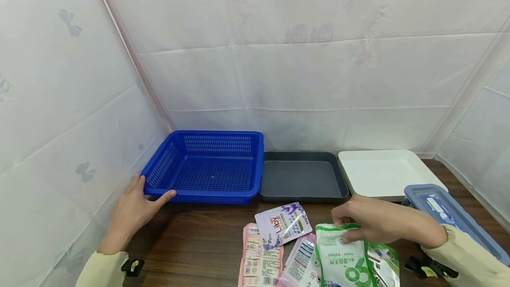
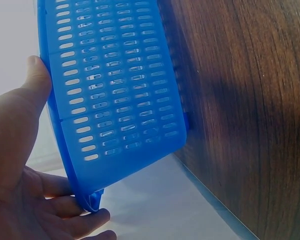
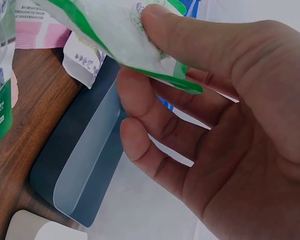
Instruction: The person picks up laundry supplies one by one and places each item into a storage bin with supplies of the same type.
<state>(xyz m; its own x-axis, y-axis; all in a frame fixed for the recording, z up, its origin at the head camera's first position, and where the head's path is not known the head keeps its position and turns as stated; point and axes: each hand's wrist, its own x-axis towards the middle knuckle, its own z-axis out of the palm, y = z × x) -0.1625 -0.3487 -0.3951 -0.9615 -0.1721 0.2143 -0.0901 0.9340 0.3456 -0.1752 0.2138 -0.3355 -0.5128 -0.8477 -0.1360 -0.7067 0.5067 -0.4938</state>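
Note:
At the near left corner of the blue plastic basket [image 1: 217, 196], my left hand [image 1: 131, 209] grips the rim. The left wrist view has the thumb along the rim of the slotted basket [image 2: 115, 90] and the fingers around its corner. My right hand [image 1: 370, 220] pinches the top edge of a white-and-green pouch [image 1: 342, 251]. From the right wrist, this pouch [image 3: 115, 35] sits between thumb and fingers, its upper part cut off by the frame. Around it lie a purple Liby pouch [image 1: 283, 225], a pink printed pouch [image 1: 260, 258], a pink-white pouch [image 1: 299, 258] and another green pouch [image 1: 384, 260].
Right of the basket stand a dark grey tray [image 1: 303, 178] and a white tray [image 1: 386, 172]. A blue-lidded container [image 1: 438, 209] lies at the right, by my right forearm. White fabric walls [image 1: 279, 79] enclose the brown wooden table [image 1: 191, 242].

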